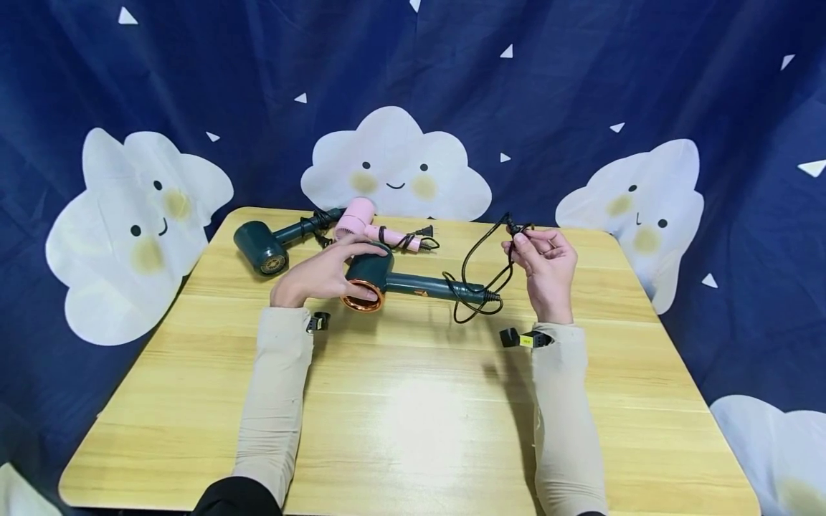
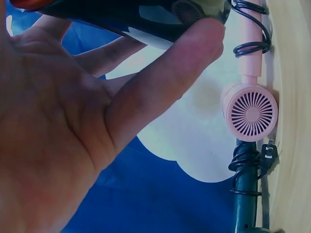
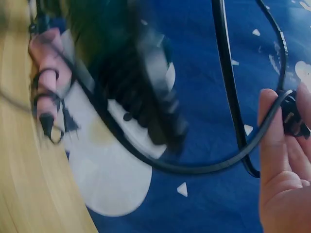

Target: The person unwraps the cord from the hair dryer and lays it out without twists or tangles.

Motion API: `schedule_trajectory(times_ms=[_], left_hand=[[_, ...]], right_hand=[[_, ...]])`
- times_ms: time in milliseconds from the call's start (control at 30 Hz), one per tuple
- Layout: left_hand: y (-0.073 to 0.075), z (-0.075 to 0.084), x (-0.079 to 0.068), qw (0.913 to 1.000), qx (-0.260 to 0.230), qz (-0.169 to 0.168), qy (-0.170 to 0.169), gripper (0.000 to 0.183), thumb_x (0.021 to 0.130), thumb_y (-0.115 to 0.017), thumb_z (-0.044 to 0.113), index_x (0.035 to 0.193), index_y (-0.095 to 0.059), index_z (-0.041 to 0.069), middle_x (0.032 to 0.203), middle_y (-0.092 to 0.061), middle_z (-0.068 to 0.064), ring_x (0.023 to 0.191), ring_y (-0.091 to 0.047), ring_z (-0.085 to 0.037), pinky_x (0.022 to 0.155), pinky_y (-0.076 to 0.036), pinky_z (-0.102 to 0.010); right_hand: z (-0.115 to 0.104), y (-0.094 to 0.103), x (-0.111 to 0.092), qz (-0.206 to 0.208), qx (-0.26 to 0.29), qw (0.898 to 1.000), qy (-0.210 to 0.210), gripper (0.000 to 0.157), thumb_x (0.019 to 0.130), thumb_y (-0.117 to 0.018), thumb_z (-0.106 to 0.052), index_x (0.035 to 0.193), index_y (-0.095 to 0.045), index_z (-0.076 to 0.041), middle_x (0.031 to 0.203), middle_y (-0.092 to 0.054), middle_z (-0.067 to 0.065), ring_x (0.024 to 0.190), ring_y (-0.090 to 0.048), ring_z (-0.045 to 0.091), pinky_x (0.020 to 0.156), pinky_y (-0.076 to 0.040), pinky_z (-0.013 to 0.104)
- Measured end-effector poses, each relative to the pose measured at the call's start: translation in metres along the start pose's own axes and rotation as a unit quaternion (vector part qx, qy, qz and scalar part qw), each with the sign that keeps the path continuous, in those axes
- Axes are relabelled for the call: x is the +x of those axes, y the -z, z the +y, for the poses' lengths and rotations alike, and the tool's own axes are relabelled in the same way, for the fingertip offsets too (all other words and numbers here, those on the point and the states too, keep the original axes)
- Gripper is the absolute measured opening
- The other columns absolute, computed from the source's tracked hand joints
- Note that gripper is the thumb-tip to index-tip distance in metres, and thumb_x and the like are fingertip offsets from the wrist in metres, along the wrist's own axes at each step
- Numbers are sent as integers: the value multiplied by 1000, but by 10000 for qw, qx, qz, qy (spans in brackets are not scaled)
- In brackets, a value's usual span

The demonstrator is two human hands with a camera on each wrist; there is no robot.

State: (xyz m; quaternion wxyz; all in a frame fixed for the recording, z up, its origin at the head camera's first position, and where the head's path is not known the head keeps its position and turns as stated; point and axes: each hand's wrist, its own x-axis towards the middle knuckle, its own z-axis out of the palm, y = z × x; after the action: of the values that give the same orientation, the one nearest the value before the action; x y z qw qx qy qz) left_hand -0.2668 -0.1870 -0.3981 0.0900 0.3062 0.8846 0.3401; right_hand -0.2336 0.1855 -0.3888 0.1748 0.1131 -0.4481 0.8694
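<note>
A dark green hair dryer (image 1: 426,285) with a copper-coloured rim is held raised off the table, its handle pointing right. My left hand (image 1: 316,276) grips its head, thumb on one side and fingers on the other. At the right, my right hand (image 1: 548,269) pinches the black plug end (image 3: 294,116) of its cord between thumb and fingers. The black cord (image 3: 194,169) hangs in loose loops from there back to the end of the handle, which looks blurred in the right wrist view.
Behind the left hand, a second dark green hair dryer (image 1: 254,244) lies with its cord wound round the handle. Next to it lies a pink hair dryer (image 1: 356,217), also cord-wrapped. The wooden table (image 1: 387,444) ends at a blue curtain (image 1: 258,57) printed with clouds.
</note>
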Motion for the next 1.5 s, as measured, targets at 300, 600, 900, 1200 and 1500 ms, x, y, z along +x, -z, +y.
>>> schedule_trajectory(times_ms=[300, 600, 900, 1200, 1500], left_hand=[[4, -7, -3, 9997, -32, 54, 240, 80, 67, -89, 45, 138, -54, 30, 152, -35, -7, 131, -45, -31, 106, -41, -54], [13, -20, -14, 9970, -70, 486, 591, 79, 67, -89, 47, 137, -55, 31, 153, -32, -6, 129, -44, -31, 105, -43, -53], [16, -19, -18, 9945, -109, 727, 745, 80, 67, -88, 50, 137, -52, 39, 153, -32, -1, 127, -45, -32, 100, -46, -54], [18, -15, -19, 9941, -77, 792, 734, 79, 67, -87, 52, 137, -51, 43, 155, -31, 2, 131, -43, -31, 102, -45, -55], [16, 1, -17, 9969, -93, 769, 135, 79, 66, -90, 45, 136, -54, 39, 151, -34, 4, 136, -38, -29, 105, -43, -54]], right_hand=[[-11, 14, -1, -972, -331, 9925, -670, 13, 87, -64, 13, 93, -65, 2, 86, -77, 12, 71, -75, 27, 72, -61, 35], [-16, 20, -5, -2773, -2363, 9223, -1289, 14, 84, -69, 10, 93, -67, -1, 84, -77, 2, 70, -73, 18, 69, -59, 29], [6, 20, -6, -3445, -2813, 8598, -2509, 19, 87, -72, -5, 100, -62, 5, 88, -77, 10, 73, -73, 29, 69, -60, 43], [29, 34, -3, -3364, -2996, 8276, -3349, 26, 88, -73, -11, 106, -61, 5, 96, -75, 18, 81, -74, 32, 81, -55, 53], [48, 30, -6, -2816, -2345, 8523, -3731, 28, 89, -69, -3, 116, -61, 1, 98, -73, 11, 85, -74, 31, 87, -55, 47]])
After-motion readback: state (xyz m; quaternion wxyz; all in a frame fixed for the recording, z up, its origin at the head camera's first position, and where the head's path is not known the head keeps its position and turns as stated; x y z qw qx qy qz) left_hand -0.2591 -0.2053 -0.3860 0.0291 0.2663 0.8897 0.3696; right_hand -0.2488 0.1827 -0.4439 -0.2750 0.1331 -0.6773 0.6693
